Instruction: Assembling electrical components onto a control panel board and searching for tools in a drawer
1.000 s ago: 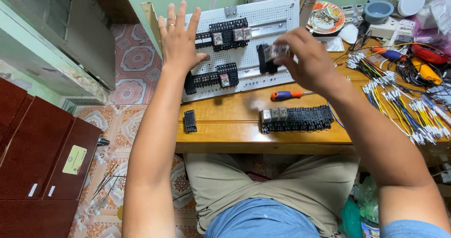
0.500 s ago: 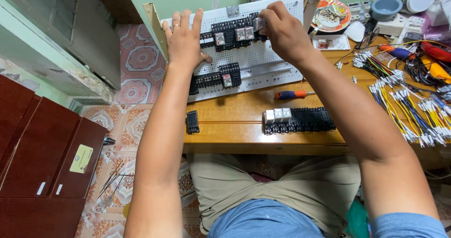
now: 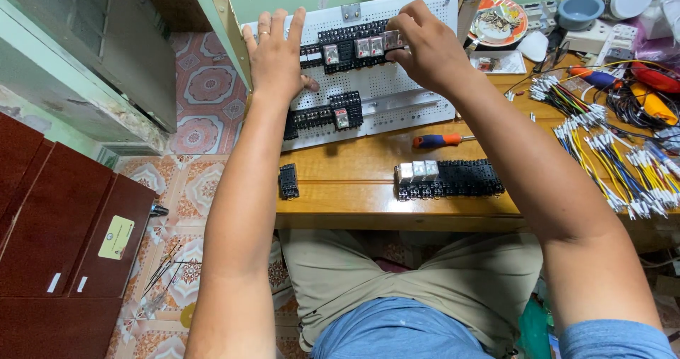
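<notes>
Relay (image 3: 392, 40), clear and boxy, sits pinched in my right hand (image 3: 425, 47) at the top row of the white panel (image 3: 397, 93). My left hand (image 3: 275, 54) lies flat and open on the panel's left edge. Below the panel, a screwdriver (image 3: 439, 140) rests on the table (image 3: 354, 178).

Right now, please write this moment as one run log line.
left hand: flat on white perforated panel | right hand: pressing clear relay into top socket row | screwdriver: on table
</notes>
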